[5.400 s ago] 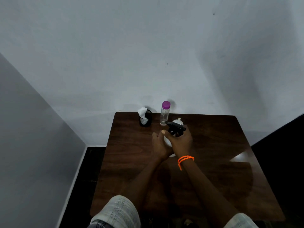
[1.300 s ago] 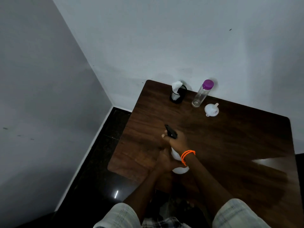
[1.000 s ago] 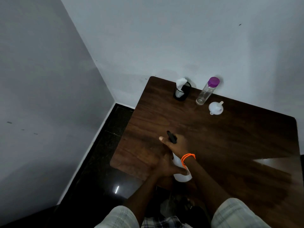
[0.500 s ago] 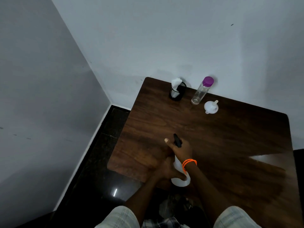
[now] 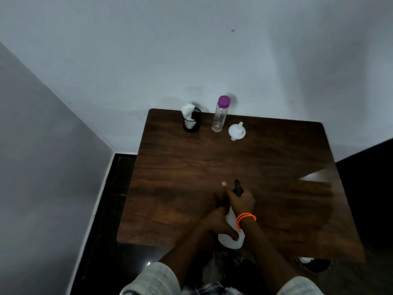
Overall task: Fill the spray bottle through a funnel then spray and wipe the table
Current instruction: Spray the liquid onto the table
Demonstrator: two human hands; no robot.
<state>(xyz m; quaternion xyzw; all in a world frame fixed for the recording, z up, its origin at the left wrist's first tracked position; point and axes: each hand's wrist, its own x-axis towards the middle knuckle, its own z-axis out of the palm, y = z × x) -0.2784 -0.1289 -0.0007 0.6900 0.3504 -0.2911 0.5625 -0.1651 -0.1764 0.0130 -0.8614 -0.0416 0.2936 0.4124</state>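
spray bottle (image 5: 230,239) swung rightward, both hands gripping it, clear bottle (image 5: 220,119) looks empty

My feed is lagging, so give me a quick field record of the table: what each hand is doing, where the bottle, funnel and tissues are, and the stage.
right hand: grips the black trigger head of the spray bottle
left hand: holds the bottle's white body
spray bottle: tilted, nozzle aimed away over the table
funnel: lying at the far edge, untouched
clear bottle: upright, purple cap on, left of funnel
tissue holder: far left corner, white tissue inside
stage: spraying; wiping not yet begun
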